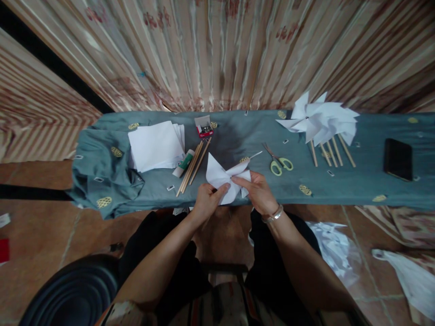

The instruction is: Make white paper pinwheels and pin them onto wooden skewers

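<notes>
A white paper pinwheel (216,171) is held between both hands over the front edge of the covered table. My left hand (208,199) pinches its lower left part, thumb on top. The thumb of my right hand (258,192) presses near the pinwheel's centre, with the fingers behind the paper. A thin pale stick (256,154) pokes out past the upper right blade. Several wooden sticks (192,170) lie just left of the pinwheel, beside a green and white tube (183,163). Scissors (279,164) with green handles rest to the right.
A stack of white paper (154,147) and an open small red box (204,127) of metal pins lie to the left. Several pinwheels on sticks (324,117) are piled right, before a dark phone (398,159). A black round stool (73,290) stands lower left; a plastic bag (336,249) lies on the floor.
</notes>
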{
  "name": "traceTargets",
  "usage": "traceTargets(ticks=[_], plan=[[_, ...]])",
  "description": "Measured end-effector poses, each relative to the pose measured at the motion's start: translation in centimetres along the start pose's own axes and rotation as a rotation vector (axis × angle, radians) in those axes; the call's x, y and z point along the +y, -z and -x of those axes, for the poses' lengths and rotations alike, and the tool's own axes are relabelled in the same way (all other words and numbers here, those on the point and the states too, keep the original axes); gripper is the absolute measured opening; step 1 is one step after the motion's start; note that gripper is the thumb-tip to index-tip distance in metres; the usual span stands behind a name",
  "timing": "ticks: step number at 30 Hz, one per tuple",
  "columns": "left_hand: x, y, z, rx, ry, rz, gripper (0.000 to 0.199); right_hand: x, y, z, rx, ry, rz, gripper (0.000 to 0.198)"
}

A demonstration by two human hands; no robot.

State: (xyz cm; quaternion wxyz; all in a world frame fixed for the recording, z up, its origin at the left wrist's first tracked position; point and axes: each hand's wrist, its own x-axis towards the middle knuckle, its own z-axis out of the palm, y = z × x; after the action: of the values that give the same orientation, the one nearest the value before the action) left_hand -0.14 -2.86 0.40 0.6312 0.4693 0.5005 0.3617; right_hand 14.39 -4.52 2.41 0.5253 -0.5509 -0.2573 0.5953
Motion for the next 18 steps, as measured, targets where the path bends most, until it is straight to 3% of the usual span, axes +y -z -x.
traceTargets(ticks=[6, 11, 18], plan=[[0.4, -0.2, 0.2, -0.022, 0.033, 0.055, 0.025, -0.2, 0.1, -0.1, -0.015, -0.026, -0.006, 0.026], [-0.3, -0.1, 0.6, -0.119, 0.121, 0.237, 0.035, -0.7, 0.7, -0.4, 0.012, 0.001, -0.037, 0.025], [-0.3, -0.1, 1.4, -0.125, 0.198, 0.232, 0.042, -0.5, 1.4, -0.2, -0.011, -0.008, -0.003, 0.027]])
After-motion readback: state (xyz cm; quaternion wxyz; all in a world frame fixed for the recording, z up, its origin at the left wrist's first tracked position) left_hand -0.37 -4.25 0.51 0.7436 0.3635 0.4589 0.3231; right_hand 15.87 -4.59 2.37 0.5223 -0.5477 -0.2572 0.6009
